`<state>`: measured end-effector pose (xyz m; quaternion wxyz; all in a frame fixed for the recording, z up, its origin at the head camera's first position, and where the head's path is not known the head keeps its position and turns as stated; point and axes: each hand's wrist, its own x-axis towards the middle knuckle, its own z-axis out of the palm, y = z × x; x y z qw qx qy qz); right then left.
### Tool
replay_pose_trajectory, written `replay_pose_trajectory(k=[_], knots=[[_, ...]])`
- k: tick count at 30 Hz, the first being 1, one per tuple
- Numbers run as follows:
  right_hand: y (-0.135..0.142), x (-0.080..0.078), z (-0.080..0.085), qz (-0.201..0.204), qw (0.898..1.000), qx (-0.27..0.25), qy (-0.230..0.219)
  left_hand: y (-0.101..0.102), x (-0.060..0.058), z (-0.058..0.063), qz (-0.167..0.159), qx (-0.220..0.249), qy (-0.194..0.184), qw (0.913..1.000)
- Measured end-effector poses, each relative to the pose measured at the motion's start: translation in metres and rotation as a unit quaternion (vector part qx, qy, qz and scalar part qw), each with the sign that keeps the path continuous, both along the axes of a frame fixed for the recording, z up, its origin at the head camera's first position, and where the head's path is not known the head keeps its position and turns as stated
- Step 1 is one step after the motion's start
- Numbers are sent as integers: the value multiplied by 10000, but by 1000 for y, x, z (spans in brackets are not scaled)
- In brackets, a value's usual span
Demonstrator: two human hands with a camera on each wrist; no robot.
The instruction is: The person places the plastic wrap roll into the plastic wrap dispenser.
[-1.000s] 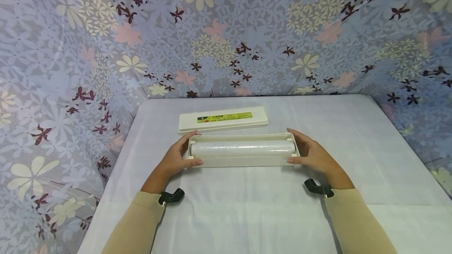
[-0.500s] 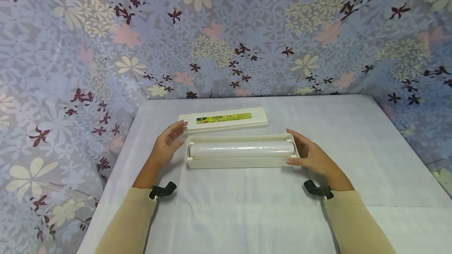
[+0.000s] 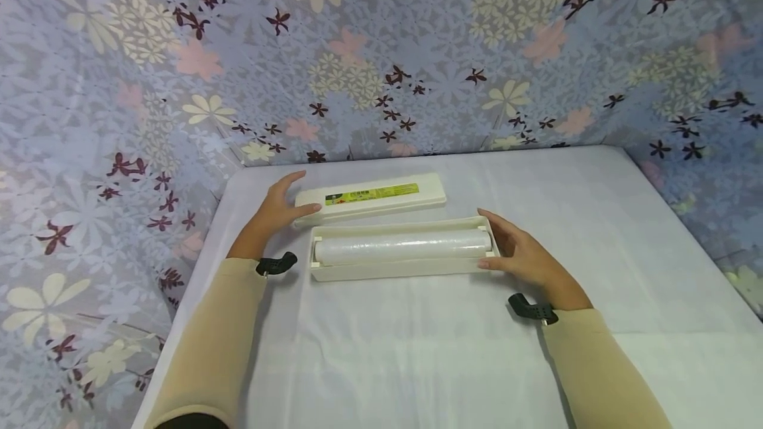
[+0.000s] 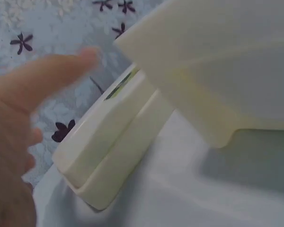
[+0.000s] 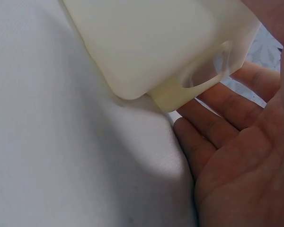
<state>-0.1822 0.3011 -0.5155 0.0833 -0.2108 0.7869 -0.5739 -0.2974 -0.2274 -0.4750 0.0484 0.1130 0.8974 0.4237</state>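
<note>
In the head view an uncovered cream box (image 3: 405,269) sits on the table with a roll of cling film (image 3: 402,247) lying inside it. My right hand (image 3: 527,257) grips the box's right end, thumb at the front wall and fingers round the back. The right wrist view shows those fingers (image 5: 227,106) beside the slotted end of the box. My left hand (image 3: 275,207) is at the left end of the box's lid (image 3: 372,207), fingers spread and thumb extended. The left wrist view shows that thumb (image 4: 47,75) apart from the lid (image 4: 109,142).
A white cloth covers the table (image 3: 405,336). The lid lies label up just behind the box, slightly angled. Flower-patterned fabric (image 3: 357,111) stands along the back and both sides of the table. Both wrists carry black camera mounts (image 3: 532,310).
My left hand has let go of the box's left end and moved back and left to the lid. The right hand keeps its grip. The head view has shifted slightly.
</note>
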Motion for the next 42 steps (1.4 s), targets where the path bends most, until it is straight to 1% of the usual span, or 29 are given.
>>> replay_pose_trajectory(k=[4, 6, 9, 11, 13, 15, 19, 21, 24, 26, 27, 29, 34, 36, 42], knots=[[-3, -5, 4, -23, 9999, -48, -98, -6, -15, -4, -449, -618, -192, 9969], [-4, -8, 6, -60, 9999, -13, -83, -7, -20, -5, -556, -795, -339, 9947], [-4, -12, 8, -92, 9999, 7, -44, -10, -23, -5, -498, -849, -489, 9939], [-4, -14, 10, -71, 10000, -17, -23, -11, -23, -6, -350, -832, -541, 9944], [-3, -15, 11, -27, 10000, -75, -13, -12, -23, -8, -199, -810, -533, 9951], [-3, -15, 11, 20, 9999, -122, 5, -12, -21, -9, -139, -815, -473, 9955], [-2, -14, 10, -12, 9999, -142, -45, -13, -19, -10, -120, -712, -333, 9968], [-2, -13, 9, -43, 9998, -145, -125, -14, -19, -10, -218, -646, -286, 9973], [-3, -10, 8, -100, 9996, -108, -247, -13, -18, -8, -428, -414, -320, 9977], [-3, -8, 7, -132, 9995, -91, -286, -12, -16, -6, -455, -201, -372, 9981], [-3, -7, 7, -127, 9995, -93, -290, -11, -15, -5, -445, -89, -379, 9983], [-4, -5, 7, -89, 9995, -120, -292, -10, -12, -3, -312, 146, -334, 9988], [-5, -1, 5, -140, 9987, -181, -453, -5, -6, 0, -91, 534, -22, 9985], [-4, 1, 4, -226, 9982, -170, -533, -3, -5, 0, -61, 571, 90, 9983], [-4, 2, 4, -329, 9976, -125, -595, 3, 0, 2, 130, 530, 271, 9981]])
